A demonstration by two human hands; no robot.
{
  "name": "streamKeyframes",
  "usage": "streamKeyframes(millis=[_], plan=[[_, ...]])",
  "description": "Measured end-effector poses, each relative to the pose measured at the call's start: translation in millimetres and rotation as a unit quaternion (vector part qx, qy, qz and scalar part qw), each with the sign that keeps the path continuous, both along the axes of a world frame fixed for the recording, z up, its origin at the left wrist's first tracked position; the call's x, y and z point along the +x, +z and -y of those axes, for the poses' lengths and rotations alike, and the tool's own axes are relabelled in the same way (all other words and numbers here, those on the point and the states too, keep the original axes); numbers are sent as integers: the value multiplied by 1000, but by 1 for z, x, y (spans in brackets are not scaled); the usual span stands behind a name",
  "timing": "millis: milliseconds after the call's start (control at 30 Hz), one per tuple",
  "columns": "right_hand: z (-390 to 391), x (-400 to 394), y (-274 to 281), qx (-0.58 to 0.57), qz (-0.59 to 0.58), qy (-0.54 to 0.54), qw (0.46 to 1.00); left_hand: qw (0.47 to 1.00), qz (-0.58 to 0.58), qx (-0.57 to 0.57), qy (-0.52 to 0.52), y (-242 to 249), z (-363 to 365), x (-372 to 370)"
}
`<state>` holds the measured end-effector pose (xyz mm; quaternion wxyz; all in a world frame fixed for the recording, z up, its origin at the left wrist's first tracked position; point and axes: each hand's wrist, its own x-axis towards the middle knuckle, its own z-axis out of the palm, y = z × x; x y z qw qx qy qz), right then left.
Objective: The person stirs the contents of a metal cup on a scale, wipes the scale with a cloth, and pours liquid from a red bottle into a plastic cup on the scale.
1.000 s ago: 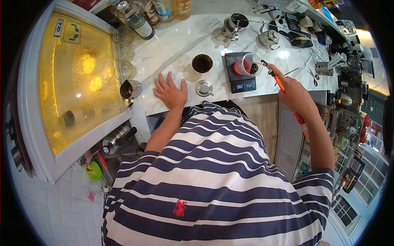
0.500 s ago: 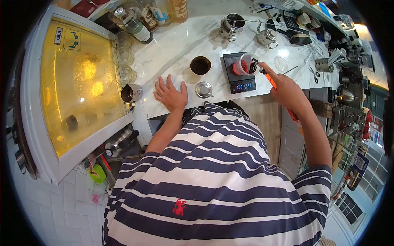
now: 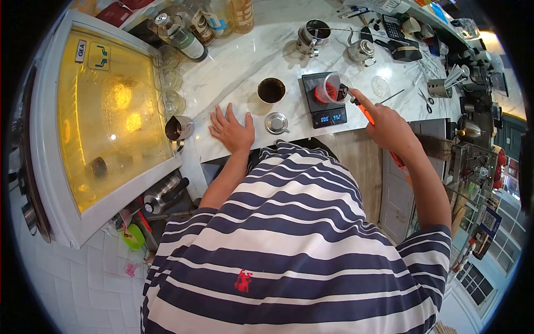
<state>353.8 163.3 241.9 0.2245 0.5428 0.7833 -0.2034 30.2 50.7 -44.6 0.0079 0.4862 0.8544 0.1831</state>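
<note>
My left hand lies flat on the marble counter with its fingers spread. My right hand is closed round an orange-handled tool, whose dark tip reaches the rim of a clear plastic cup. Red contents show in the cup, which stands on a black digital scale with lit digits. To the left of the scale are a paper cup with dark contents and a small metal cup.
A steel pitcher sits by the yellow-lit glass cabinet. Bottles line the back left. Farther back are a metal jug and a small kettle. Scissors and a utensil holder stand right.
The scale's lit digits have changed. My right hand and the tool have shifted very slightly at the clear cup. My left hand stays in place.
</note>
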Motion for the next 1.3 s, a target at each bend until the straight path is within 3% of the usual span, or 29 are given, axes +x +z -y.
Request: streamKeyframes(millis=[1300], plan=[[1, 19, 4, -2, 15, -14, 1000, 1000, 0, -9, 2, -1, -1, 0]])
